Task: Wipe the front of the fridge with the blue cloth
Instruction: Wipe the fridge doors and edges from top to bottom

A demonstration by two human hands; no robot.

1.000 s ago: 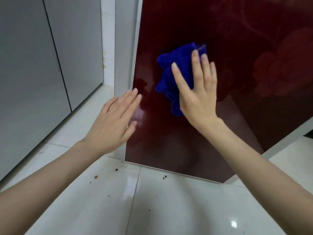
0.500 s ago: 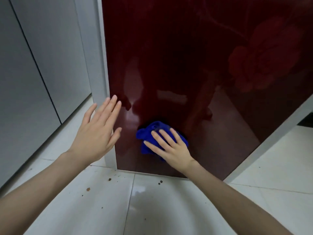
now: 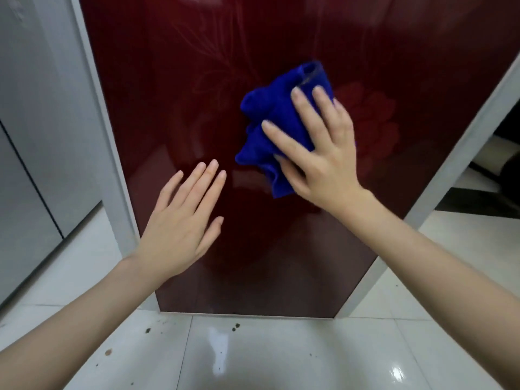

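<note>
Cloth (image 3: 270,108) sits on fridge (image 3: 168,80) front toward its right edge, pressed by straight-fingered right hand (image 3: 320,161); left hand (image 3: 180,229) open, empty.

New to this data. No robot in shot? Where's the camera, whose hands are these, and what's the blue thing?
There is no robot here: a person works with bare hands. The single camera sits on the person's head, looking forward and down, so both arms come in from the bottom of the picture.

The dark red glossy panel is the fridge front. It stands on a white tiled floor with a few brown specks. Grey cabinet doors are at the left.

The right hand presses a crumpled blue cloth against the fridge front. Its fingers are straight and spread over the cloth rather than gripping it. The left hand is open and holds nothing. It is raised in front of the panel's lower left, and I cannot tell whether it touches.
</note>
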